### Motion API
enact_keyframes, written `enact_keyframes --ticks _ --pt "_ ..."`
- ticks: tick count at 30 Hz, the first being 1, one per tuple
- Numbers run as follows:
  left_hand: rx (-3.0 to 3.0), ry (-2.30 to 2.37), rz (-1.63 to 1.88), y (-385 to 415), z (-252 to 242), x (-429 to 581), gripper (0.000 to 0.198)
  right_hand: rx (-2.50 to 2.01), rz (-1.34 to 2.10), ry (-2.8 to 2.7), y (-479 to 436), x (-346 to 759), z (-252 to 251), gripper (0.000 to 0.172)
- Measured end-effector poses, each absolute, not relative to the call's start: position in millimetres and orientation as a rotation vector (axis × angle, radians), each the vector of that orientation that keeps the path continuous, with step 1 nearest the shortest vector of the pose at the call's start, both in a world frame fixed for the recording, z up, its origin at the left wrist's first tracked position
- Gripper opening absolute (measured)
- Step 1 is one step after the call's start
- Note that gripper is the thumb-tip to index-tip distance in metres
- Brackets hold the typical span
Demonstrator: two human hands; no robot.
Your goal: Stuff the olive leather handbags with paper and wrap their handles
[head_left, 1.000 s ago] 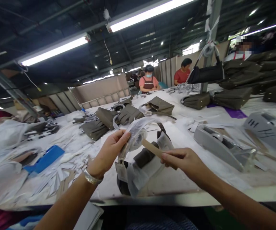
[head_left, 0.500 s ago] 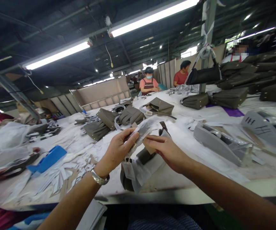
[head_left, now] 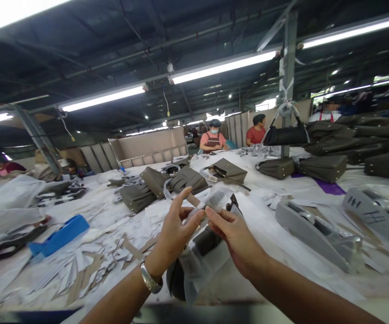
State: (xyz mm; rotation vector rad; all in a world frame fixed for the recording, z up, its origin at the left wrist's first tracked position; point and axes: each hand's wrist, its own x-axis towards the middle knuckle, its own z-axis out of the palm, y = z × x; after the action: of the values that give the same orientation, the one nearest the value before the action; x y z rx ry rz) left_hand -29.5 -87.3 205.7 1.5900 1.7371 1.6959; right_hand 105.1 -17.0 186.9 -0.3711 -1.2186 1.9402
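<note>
In front of me, a piece of thin translucent wrapping (head_left: pixel 217 196) is pinched between both sets of fingers. My left hand (head_left: pixel 172 234) is closed on its left side with thumb and fingers, and a brown strip (head_left: pixel 193 200) shows just past the thumb. My right hand (head_left: pixel 239 240) pinches the same wrapping from the right, thumb tip almost against the left thumb. Right below the hands lies a dark olive bag (head_left: pixel 208 240), partly covered by sheer wrapping and by my wrists. What exactly sits between the fingertips is hidden.
A blue tape dispenser (head_left: pixel 61 235) and scattered paper strips (head_left: pixel 82 265) lie to the left. Grey tape dispensers (head_left: pixel 305 231) stand to the right. Several olive bags (head_left: pixel 230 170) rest farther back, and a dark bag (head_left: pixel 287 135) hangs from a post. Co-workers (head_left: pixel 212 140) sit across the table.
The view has tilted upward. My hands have drawn closer together, fingertips now meeting on the wrapping; the white tag that hung below my left hand no longer shows.
</note>
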Motion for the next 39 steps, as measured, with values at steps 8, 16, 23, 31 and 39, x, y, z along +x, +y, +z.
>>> enact_keyframes --ticks 8,16,23,31,39 --pt "1.306 1.510 1.750 -86.3 210.2 -26.9 0.102 -0.465 1.913 -1.331 -11.2 108.6 185.1 0.028" --pt "1.434 1.572 1.659 -87.6 209.8 -37.0 0.065 -0.255 2.278 -1.018 -5.9 126.9 174.9 0.032" --pt "1.702 1.768 1.634 -96.2 215.5 -27.6 0.049 -0.284 1.997 -1.041 -21.0 106.8 166.8 0.025" --pt "1.879 1.994 1.634 -106.1 216.6 -11.1 0.025 -0.275 1.827 -1.091 -24.4 90.9 157.6 0.029" --pt "1.934 2.092 1.706 -102.0 213.4 -3.0 0.022 -0.315 1.720 -1.121 -23.0 88.1 157.1 0.032"
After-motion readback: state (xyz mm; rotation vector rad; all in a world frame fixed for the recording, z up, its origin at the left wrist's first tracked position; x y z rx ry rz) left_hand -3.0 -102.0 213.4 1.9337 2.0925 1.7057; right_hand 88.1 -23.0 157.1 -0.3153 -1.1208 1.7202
